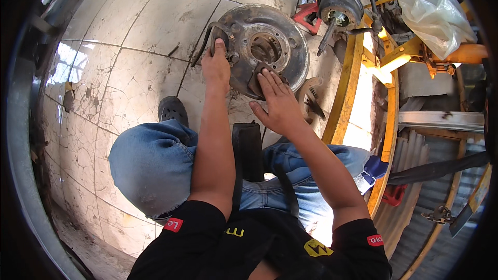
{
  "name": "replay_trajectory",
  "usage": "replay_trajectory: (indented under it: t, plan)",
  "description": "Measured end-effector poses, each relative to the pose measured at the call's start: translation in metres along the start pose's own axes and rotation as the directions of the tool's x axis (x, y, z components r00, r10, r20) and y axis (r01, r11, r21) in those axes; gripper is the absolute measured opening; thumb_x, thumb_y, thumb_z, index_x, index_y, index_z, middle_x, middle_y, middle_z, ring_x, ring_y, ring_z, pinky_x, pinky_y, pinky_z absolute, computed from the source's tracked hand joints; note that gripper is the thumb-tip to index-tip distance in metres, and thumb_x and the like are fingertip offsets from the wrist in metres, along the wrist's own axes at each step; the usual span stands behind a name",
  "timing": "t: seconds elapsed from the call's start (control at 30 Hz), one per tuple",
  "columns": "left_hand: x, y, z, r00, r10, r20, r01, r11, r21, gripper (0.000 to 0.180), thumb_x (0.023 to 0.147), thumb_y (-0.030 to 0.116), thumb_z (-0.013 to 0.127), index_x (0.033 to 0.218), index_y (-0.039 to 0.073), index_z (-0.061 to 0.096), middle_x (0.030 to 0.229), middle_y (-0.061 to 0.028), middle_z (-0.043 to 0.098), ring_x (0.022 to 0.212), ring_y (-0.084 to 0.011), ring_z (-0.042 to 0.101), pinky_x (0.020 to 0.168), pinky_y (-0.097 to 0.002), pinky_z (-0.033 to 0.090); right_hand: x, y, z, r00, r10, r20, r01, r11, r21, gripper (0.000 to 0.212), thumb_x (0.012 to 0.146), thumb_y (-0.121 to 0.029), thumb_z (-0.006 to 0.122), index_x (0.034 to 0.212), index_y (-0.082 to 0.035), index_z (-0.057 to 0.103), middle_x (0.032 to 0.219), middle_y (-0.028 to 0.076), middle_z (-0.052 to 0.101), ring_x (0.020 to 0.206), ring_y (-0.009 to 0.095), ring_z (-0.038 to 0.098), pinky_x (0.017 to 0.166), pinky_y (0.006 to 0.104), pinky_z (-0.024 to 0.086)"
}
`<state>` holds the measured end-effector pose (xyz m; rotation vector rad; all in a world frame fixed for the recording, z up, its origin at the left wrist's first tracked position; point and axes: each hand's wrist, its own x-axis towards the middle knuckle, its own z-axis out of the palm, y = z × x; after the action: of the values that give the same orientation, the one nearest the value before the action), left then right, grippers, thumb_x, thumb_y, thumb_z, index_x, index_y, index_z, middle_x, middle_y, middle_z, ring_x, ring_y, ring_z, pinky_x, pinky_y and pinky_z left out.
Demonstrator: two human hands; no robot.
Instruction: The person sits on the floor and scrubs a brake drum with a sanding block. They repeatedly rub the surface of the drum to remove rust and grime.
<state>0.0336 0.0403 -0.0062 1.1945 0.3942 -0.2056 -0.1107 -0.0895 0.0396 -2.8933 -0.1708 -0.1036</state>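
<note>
In the head view, the rusty round brake backing plate [264, 46] is lying on the cracked tiled floor [129, 67]. The left hand [216, 65] is curling around a dark curved brake shoe [207, 39] at the plate's left rim, while the right hand [279, 101], fingers spread flat, is pressing a dark pad at its lower edge. A clear plastic bag [436, 13], contents unclear, is sitting right of the plate beyond a yellow frame [347, 88].

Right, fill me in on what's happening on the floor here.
A person in jeans crouches on a cracked tiled floor over a rusty round brake plate lying flat. The left hand presses on a curved brake shoe at the plate's left edge. The right hand lies flat, fingers spread, on a dark piece at the plate's lower rim. A wheel hub and a yellow frame stand just beyond.
</note>
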Motion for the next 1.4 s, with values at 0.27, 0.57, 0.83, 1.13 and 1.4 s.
replay_trajectory:
  t: [0.27, 0.57, 0.83, 1.13, 1.4]
  plan:
    - [0.001, 0.001, 0.0, 0.999, 0.041, -0.004, -0.041, 0.998, 0.039, 0.064, 0.098, 0.042, 0.054, 0.134, -0.01, 0.048, 0.13, -0.0213, 0.057, 0.115, -0.0288, 0.057, 0.095, -0.0373, 0.044, 0.01, 0.001, 0.018, 0.999, 0.039, 0.006, -0.038, 0.991, -0.127, 0.061, 0.102, -0.043, 0.038, 0.147, -0.002, 0.038, 0.155, 0.017, 0.032, 0.143, 0.035, 0.03, 0.111, 0.0475, 0.032]
    - [-0.009, 0.012, 0.001, 1.0, -0.008, -0.011, 0.009, 0.994, 0.11, 0.061, 0.098, 0.043, 0.054, 0.132, -0.007, 0.052, 0.124, -0.0194, 0.061, 0.109, -0.028, 0.059, 0.091, -0.0372, 0.046, 0.028, 0.01, 0.022, 0.993, 0.06, -0.1, -0.066, 0.996, -0.067, 0.05, 0.102, -0.034, 0.04, 0.14, -0.002, 0.049, 0.148, 0.016, 0.044, 0.138, 0.038, 0.038, 0.112, 0.0495, 0.032]
    - [-0.009, 0.01, 0.0, 1.0, -0.013, 0.022, 0.012, 0.999, 0.034, 0.059, 0.098, 0.041, 0.054, 0.131, -0.008, 0.052, 0.122, -0.0188, 0.062, 0.107, -0.0268, 0.059, 0.091, -0.0361, 0.045, 0.002, 0.014, 0.02, 0.995, -0.091, -0.051, 0.089, 0.995, -0.039, 0.048, 0.102, -0.031, 0.042, 0.137, 0.0, 0.051, 0.146, 0.018, 0.045, 0.137, 0.038, 0.039, 0.112, 0.049, 0.034]
    - [-0.013, 0.017, 0.006, 0.997, -0.01, -0.08, 0.018, 0.995, 0.101, 0.062, 0.099, 0.041, 0.053, 0.133, -0.01, 0.049, 0.125, -0.0208, 0.06, 0.107, -0.0284, 0.06, 0.091, -0.0371, 0.046, 0.004, 0.015, 0.013, 0.993, -0.113, -0.014, 0.113, 0.994, -0.011, 0.047, 0.101, -0.03, 0.042, 0.137, -0.001, 0.052, 0.146, 0.017, 0.046, 0.137, 0.037, 0.041, 0.112, 0.0482, 0.033]
    - [-0.008, 0.008, 0.003, 0.998, 0.007, -0.059, -0.001, 0.996, 0.093, 0.059, 0.098, 0.041, 0.054, 0.129, -0.009, 0.053, 0.122, -0.0205, 0.061, 0.105, -0.029, 0.06, 0.089, -0.0373, 0.047, 0.027, 0.014, 0.019, 0.998, -0.017, -0.06, 0.016, 1.0, -0.021, 0.057, 0.102, -0.041, 0.04, 0.138, 0.002, 0.049, 0.147, 0.021, 0.044, 0.138, 0.037, 0.038, 0.113, 0.0483, 0.032]
